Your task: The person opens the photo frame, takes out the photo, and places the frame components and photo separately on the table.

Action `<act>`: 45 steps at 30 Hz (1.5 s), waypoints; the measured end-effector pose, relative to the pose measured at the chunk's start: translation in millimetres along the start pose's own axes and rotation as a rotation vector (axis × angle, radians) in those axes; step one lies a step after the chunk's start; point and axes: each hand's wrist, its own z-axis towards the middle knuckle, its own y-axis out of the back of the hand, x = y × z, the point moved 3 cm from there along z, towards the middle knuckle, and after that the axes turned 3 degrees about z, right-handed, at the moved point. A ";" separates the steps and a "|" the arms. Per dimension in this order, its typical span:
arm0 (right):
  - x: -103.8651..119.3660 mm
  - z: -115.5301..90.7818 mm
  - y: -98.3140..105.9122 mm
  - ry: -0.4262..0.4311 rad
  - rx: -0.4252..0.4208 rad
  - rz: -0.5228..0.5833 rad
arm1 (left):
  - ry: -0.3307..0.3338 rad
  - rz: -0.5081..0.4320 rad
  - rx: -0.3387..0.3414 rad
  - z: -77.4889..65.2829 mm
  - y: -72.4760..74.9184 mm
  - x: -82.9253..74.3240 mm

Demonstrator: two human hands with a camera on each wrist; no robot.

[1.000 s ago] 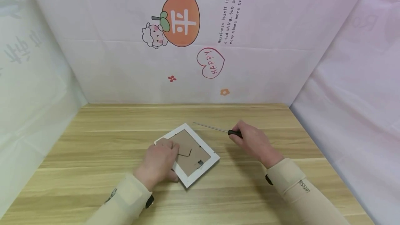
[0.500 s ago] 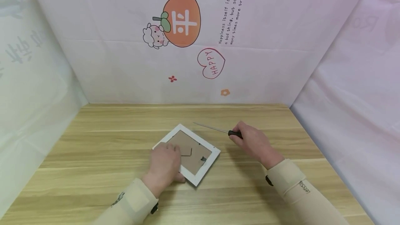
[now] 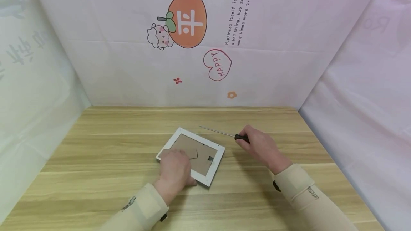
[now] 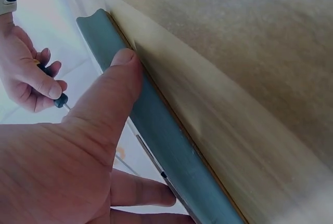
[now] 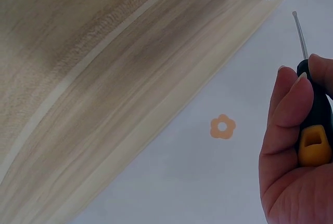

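Note:
A picture frame (image 3: 216,167) lies back side up on the table, its border white and its backing board (image 3: 189,143) brown. My left hand (image 3: 174,172) grips its near-left edge. In the left wrist view the thumb presses the blue-grey side (image 4: 171,141) while the other fingers reach over the back. A brown flap with a dark-lined corner lies on the board, partly hidden by that hand. Held in my right hand (image 3: 261,149) is a screwdriver (image 3: 241,137), its thin shaft pointing left beyond the frame's far edge. The right wrist view shows its black and yellow handle (image 5: 315,146).
A small black tab (image 3: 210,158) sits near the right side of the backing. The wood-grain table (image 3: 128,120) ends at a white printed sheet (image 3: 128,74) standing behind it. Similar sheets rise on the left and right.
My left hand has turned the frame counterclockwise on the table and shifted slightly to the right. The right hand and screwdriver have stayed almost still.

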 end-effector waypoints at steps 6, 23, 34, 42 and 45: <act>-0.9 -0.9 -1.7 0.000 0.002 0.010 | -0.038 -0.046 -0.037 -2.0 -2.7 9.0; -1.9 -0.2 -3.3 -0.006 0.017 0.002 | -0.271 -0.206 -0.133 -2.1 -4.2 36.8; -1.8 -1.6 -3.4 -0.019 0.033 0.000 | -0.203 -0.319 -0.127 -3.6 -6.7 25.7; -0.6 -4.2 -4.7 -0.042 0.061 0.024 | -0.200 -0.294 -0.154 -6.5 -9.1 21.7; 0.4 -5.1 -4.3 -0.044 0.062 0.034 | -0.211 -0.287 -0.147 -8.9 -8.3 22.0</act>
